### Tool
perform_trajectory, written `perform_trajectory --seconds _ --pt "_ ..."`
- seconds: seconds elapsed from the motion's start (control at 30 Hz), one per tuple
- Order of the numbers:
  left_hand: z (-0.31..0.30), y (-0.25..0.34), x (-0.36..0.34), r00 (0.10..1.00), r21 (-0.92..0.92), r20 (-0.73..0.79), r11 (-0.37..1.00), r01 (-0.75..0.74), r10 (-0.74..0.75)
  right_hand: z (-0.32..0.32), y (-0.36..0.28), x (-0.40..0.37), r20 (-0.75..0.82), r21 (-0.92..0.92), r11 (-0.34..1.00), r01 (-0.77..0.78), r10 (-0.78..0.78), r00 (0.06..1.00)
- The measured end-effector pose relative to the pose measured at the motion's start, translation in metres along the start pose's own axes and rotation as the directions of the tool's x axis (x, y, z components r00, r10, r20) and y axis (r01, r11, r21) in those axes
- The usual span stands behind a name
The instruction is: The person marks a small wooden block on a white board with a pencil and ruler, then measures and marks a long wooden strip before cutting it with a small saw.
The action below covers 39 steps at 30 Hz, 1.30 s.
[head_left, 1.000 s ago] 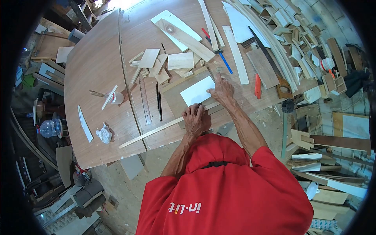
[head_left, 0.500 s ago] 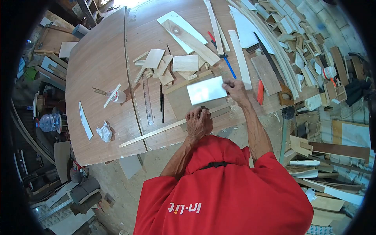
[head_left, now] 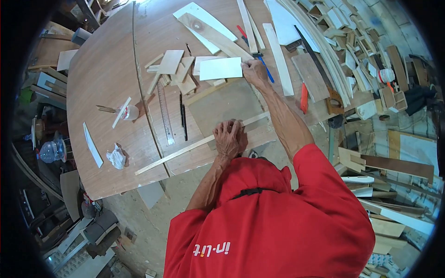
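Note:
My right hand [head_left: 255, 73] grips the right end of a white rectangular board [head_left: 221, 69]. It holds the board at the far edge of a flat brown panel [head_left: 227, 105], over a pale wood piece among the offcuts. Close to the table's near edge, my left hand [head_left: 228, 139] has its fingers curled over a long thin wooden strip [head_left: 181, 156], which lies slantwise across the panel's near part. Part of the strip is hidden under those fingers. Small wooden offcuts [head_left: 171, 62] lie heaped left of the white board.
Left of the panel lie black pencil-like sticks [head_left: 184, 121] and a clear ruler [head_left: 165, 116]. A plastic cup [head_left: 132, 112] and crumpled white material [head_left: 117, 156] sit farther left. On the right are a red cutter knife [head_left: 304, 98], a handsaw handle [head_left: 334, 102] and long boards [head_left: 279, 60].
My right hand has carried the white board away from me, from above the brown panel to the offcuts. My left hand stays on the strip. The view has shifted slightly.

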<state>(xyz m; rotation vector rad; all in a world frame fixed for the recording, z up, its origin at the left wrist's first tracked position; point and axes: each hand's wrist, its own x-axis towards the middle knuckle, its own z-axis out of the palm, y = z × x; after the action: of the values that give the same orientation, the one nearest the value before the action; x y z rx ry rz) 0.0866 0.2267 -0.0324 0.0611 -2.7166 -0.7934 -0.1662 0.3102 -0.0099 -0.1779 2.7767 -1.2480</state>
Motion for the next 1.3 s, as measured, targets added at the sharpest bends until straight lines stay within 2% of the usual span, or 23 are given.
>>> perform_trajectory --seconds 0.03,0.07,0.13,0.2,0.27,0.33,0.43,0.5,0.57,0.77,0.83,0.97,1.03,1.07,1.13,1.17,1.23,1.3 --pt "0.002 -0.001 0.001 1.000 0.017 -0.016 1.000 -0.014 0.014 -0.010 -0.002 -0.002 -0.007 -0.137 0.990 0.029 -0.030 1.000" --pt "0.002 -0.002 0.000 0.999 0.034 -0.031 0.999 -0.028 0.029 -0.021 -0.003 -0.007 -0.009 -0.142 0.990 0.018 -0.020 1.000" --pt "0.000 0.001 0.001 0.999 0.033 -0.022 0.999 -0.037 0.038 -0.046 0.011 -0.019 -0.165 -0.016 0.998 0.066 -0.068 0.984" --pt "-0.005 0.014 0.006 1.000 0.077 -0.006 0.997 -0.009 0.009 -0.077 0.038 -0.045 -0.240 0.005 0.997 0.082 -0.078 0.968" --pt "-0.002 0.023 0.010 1.000 0.061 -0.003 0.998 -0.010 0.010 -0.104 0.067 -0.080 -0.324 -0.074 0.997 0.032 -0.054 0.945" --pt "0.011 0.027 0.014 1.000 0.048 -0.002 0.999 -0.011 0.011 -0.125 0.079 -0.118 -0.366 -0.094 0.983 -0.156 0.111 0.924" --pt "0.030 0.027 0.018 0.993 0.122 -0.018 0.986 -0.114 0.117 -0.136 0.102 -0.159 -0.349 -0.021 0.971 -0.238 0.216 0.912" --pt "0.034 0.034 0.023 0.994 0.001 -0.087 0.998 -0.064 0.064 -0.139 0.114 -0.180 -0.327 0.033 0.963 -0.267 0.262 0.908" --pt "0.036 0.038 0.026 0.995 0.009 -0.080 0.998 -0.060 0.061 -0.140 0.123 -0.198 -0.293 0.090 0.951 -0.295 0.308 0.905" --pt "0.046 0.043 0.028 0.995 0.050 -0.061 0.996 -0.070 0.073 -0.151 0.132 -0.223 -0.301 0.090 0.956 -0.278 0.292 0.908" --pt "0.050 0.046 0.028 0.996 0.069 -0.088 0.998 -0.015 0.021 -0.157 0.137 -0.221 -0.331 0.054 0.976 -0.211 0.217 0.918" --pt "0.053 0.051 0.031 0.994 -0.010 -0.111 1.000 0.004 -0.005 -0.170 0.147 -0.201 -0.370 -0.003 0.978 -0.206 0.191 0.909" --pt "0.054 0.053 0.032 0.989 -0.039 -0.138 0.998 0.055 -0.060 -0.171 0.154 -0.186 -0.426 -0.220 0.971 -0.093 -0.010 0.905" --pt "0.053 0.052 0.032 0.989 -0.038 -0.140 0.998 0.048 -0.053 -0.169 0.157 -0.179 -0.432 -0.217 0.972 -0.092 -0.011 0.902" --pt "0.054 0.049 0.032 0.991 -0.025 -0.117 0.998 0.065 -0.068 -0.168 0.155 -0.165 -0.470 -0.250 0.944 -0.215 0.076 0.879" --pt "0.056 0.050 0.031 0.991 -0.027 -0.122 0.998 0.056 -0.059 -0.169 0.155 -0.159 -0.479 -0.248 0.945 -0.214 0.073 0.875" --pt "0.057 0.049 0.032 0.987 -0.046 -0.149 0.997 0.057 -0.063 -0.169 0.154 -0.145 -0.385 0.139 0.898 -0.418 0.438 0.812" --pt "0.056 0.048 0.031 0.988 -0.050 -0.141 0.997 0.062 -0.068 -0.163 0.162 -0.135 -0.407 0.178 0.910 -0.373 0.414 0.814"
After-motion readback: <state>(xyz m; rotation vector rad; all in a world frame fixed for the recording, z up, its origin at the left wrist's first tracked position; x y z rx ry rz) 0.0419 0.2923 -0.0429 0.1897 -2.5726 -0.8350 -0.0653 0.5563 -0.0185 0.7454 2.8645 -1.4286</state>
